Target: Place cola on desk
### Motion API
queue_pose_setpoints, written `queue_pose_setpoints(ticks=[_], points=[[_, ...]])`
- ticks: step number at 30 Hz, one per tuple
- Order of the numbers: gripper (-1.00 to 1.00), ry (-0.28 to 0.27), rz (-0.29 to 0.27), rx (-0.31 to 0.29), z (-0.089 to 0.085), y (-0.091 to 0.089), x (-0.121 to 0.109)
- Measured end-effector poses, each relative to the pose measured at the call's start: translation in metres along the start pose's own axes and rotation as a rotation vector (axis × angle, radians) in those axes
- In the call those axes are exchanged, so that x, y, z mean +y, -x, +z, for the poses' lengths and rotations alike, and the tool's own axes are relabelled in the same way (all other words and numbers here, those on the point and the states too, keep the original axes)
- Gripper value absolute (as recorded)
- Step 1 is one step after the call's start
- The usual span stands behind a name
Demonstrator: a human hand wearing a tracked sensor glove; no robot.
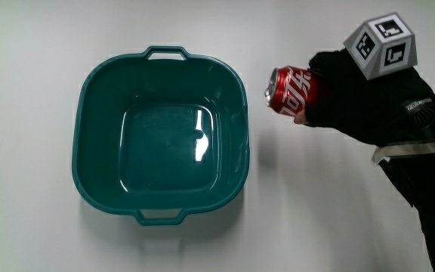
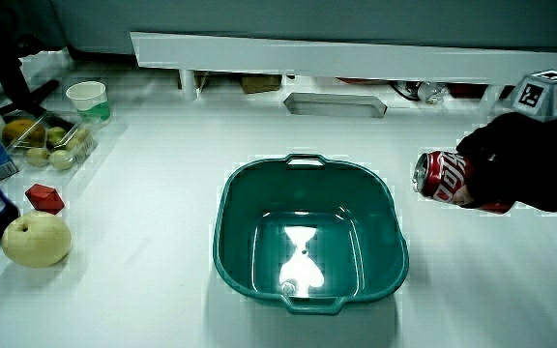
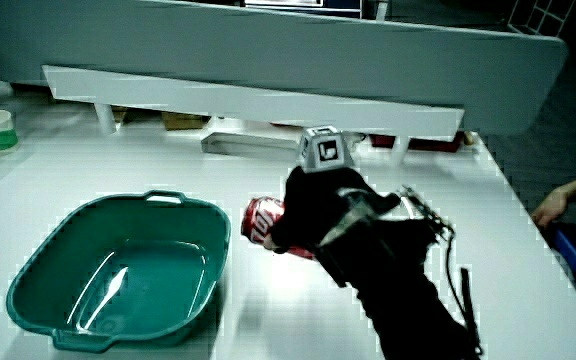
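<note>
Hand (image 1: 353,94): black glove, fingers wrapped round the cola can (image 1: 289,89); also seen gripping it in both side views (image 2: 515,164) (image 3: 313,215).
Cube (image 1: 381,45): patterned marker cube on the back of the hand, visible in all three views.
Cola can: red, lying on its side in the grip, silver top end turned toward the basin (image 1: 161,136); body partly covered by the fingers.
Can position: beside the basin, outside it, near the basin's rim; whether it touches the table (image 1: 293,219) cannot be told from these views.
Basin: teal plastic, rounded square, a handle on two opposing rims; nothing inside, only light reflections on its floor.
Forearm (image 1: 429,189): dark sleeve, a pale strap across the wrist.
Other items, in a side view: a pale round fruit (image 2: 36,239) near the table's edge, a small red object (image 2: 44,198) just beside it, a clear tray of small fruits (image 2: 51,143), a white cup (image 2: 87,97).
Partition (image 2: 356,53): low, white, with a flat grey tray (image 2: 337,104) lying near it.
</note>
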Motion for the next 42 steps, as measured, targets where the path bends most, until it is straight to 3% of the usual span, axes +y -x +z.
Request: queue_pose_setpoints(ticks=[5, 7, 9, 18, 33, 36, 37, 42], points=[[0.00, 0.048, -0.011, 0.022, -0.018, -0.006, 0.004], [0.00, 0.047, -0.021, 0.004, -0.026, -0.008, 0.006], [0.00, 0.093, -0.021, 0.020, -0.036, -0.010, 0.008], [0.00, 0.144, -0.027, 0.036, -0.064, -0.015, 0.012], [0.00, 0.185, -0.024, 0.049, -0.090, -0.018, 0.015], [0.00, 0.197, -0.025, 0.046, -0.092, -0.018, 0.016], [0.00, 0.175, -0.031, 0.044, -0.091, -0.018, 0.015], [0.00, 0.209, -0.025, 0.048, -0.094, -0.018, 0.017]])
